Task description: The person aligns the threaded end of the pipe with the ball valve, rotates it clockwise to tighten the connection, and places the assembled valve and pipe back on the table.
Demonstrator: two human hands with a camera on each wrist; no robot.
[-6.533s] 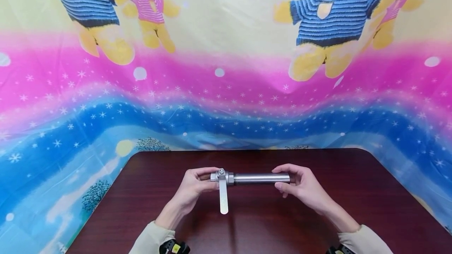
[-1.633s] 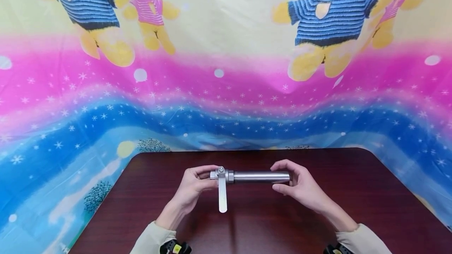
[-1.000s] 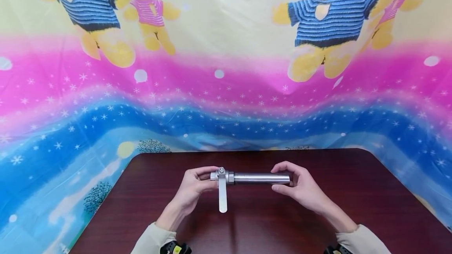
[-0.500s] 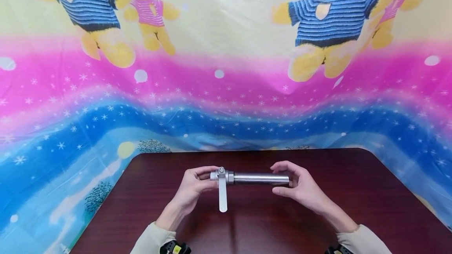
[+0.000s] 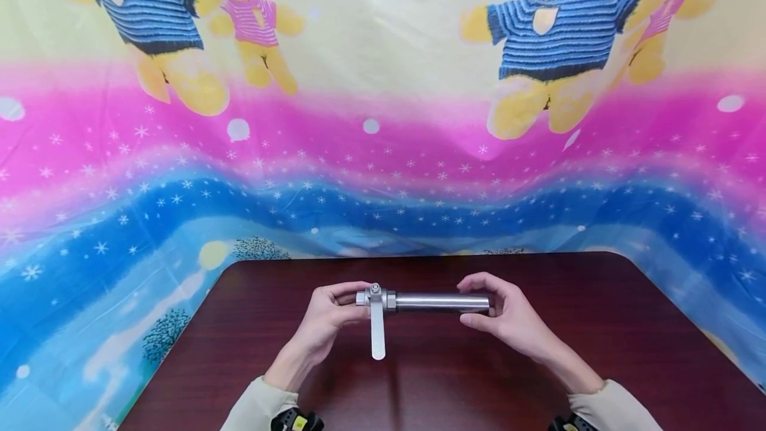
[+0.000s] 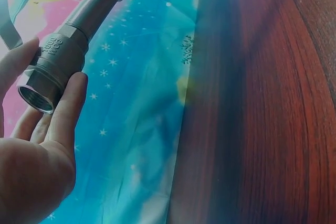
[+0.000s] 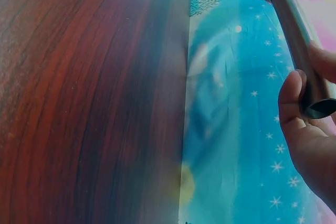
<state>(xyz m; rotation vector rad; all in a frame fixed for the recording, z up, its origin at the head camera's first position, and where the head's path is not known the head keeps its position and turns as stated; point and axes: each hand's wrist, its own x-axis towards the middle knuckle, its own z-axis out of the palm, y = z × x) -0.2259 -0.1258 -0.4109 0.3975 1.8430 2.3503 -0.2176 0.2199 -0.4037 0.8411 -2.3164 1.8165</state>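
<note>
A steel ball valve [image 5: 389, 300] with a flat lever handle [image 5: 378, 334] is held level above the table, its lever pointing toward me. Screwed or fitted to its right side is a smooth steel pipe [image 5: 439, 302]. My left hand [image 5: 323, 318] grips the valve body between thumb and fingers at the left end. The left wrist view shows the valve's raised "1000 WOG" lettering and its open threaded mouth [image 6: 37, 99]. At the pipe's free end my right hand [image 5: 514, 316] holds it, thumb in front and fingers curled behind; the right wrist view shows the hollow pipe end [image 7: 319, 108].
The dark red-brown wooden table [image 5: 431, 378] lies under both hands, with rounded far corners. Behind it hangs a cloth [image 5: 371, 165] printed with bears and snowflakes. Both wrists carry black strapped devices, the left one [image 5: 297, 420] showing a yellow patch.
My right thumb and fingers have shifted slightly around the pipe's free end, the thumb now a little lower and looser. The left hand, valve and lever look almost unmoved.
</note>
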